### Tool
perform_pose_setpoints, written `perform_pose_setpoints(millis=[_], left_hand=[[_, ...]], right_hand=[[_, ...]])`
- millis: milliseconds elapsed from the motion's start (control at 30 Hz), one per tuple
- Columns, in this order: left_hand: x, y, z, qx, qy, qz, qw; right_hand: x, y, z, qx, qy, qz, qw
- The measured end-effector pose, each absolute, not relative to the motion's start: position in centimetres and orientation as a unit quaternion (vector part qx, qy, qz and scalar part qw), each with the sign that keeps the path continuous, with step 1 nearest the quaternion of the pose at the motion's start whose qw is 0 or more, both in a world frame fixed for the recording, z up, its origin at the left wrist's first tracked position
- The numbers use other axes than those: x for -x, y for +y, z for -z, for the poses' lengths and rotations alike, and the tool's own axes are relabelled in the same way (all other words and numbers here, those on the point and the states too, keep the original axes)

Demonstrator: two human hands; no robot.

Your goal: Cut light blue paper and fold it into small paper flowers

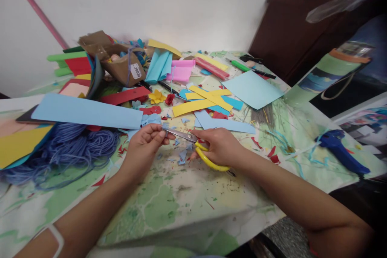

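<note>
My right hand (222, 147) is closed around a pair of scissors (191, 137) with yellow handles, its blades pointing left. The blade tips reach the fingers of my left hand (149, 139), which pinch a small piece of blue paper (166, 132), mostly hidden by the fingertips. Below the scissors lie small blue paper scraps (182, 155). Just behind my left hand are blue paper petals (151, 119), and a long light blue paper strip (90, 111) extends to the left. Another blue strip (226, 124) lies behind my right hand.
Blue yarn (87, 145) is heaped at left. Yellow strips (202, 102), a pale blue sheet (253, 89) and a yellow paper flower (157, 96) lie farther back. A blue glue gun (343, 151) rests at right, near a bottle (326, 74). A brown bag (121, 66) stands behind.
</note>
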State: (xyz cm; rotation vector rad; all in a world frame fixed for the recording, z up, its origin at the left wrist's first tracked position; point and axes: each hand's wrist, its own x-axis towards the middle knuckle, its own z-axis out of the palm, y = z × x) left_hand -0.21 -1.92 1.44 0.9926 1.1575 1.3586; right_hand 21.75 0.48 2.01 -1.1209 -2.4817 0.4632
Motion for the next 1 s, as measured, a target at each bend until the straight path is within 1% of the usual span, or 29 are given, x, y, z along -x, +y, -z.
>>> perform_pose_setpoints(millis=[267, 567, 1000], left_hand=[[0.17, -2.04, -1.69, -0.419, 0.480, -0.565, 0.525], [0.17, -1.84, -1.39, -0.404, 0.480, -0.575, 0.526], [0.31, -1.85, -1.18, -0.412, 0.490, -0.562, 0.524]], right_hand=[[-21.61, 0.38, -2.15, 0.407, -0.878, -0.164, 0.192], [-21.70, 0.36, -2.28, 0.403, -0.884, -0.162, 0.170], [-21.67, 0.36, -2.32, 0.401, -0.887, -0.159, 0.167]])
